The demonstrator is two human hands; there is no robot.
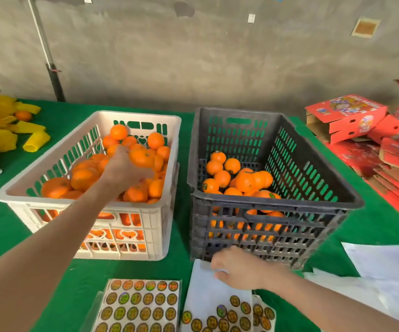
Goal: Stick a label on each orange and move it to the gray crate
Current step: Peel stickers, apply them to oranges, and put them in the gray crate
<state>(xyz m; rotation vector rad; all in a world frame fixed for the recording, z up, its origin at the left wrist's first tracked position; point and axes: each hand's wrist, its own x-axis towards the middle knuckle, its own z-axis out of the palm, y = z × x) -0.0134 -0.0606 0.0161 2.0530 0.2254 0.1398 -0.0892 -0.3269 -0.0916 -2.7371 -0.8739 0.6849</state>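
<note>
Left hand (124, 170) grips an orange (142, 158) over the white crate (154, 226), gray crate (277, 204) just to its right; right hand (236, 269) curls on the label sheet (203, 291), what it pinches, if anything, can't tell.

- Two slotted plastic crates: one dark gray crate (313, 226) and one white crate (155, 226) just left of it.
- Round oranges (222, 178) in the gray crate: about a dozen show above its near rim, two with a label visible.
- Heaped oranges (83, 178) in the white crate: too many to count.
- One lone orange (23, 115) far left of the gray crate.
- Two sheets of round labels in front of the gray crate: a full sheet (138, 305), six per row, and a partly peeled sheet (205, 291).
</note>
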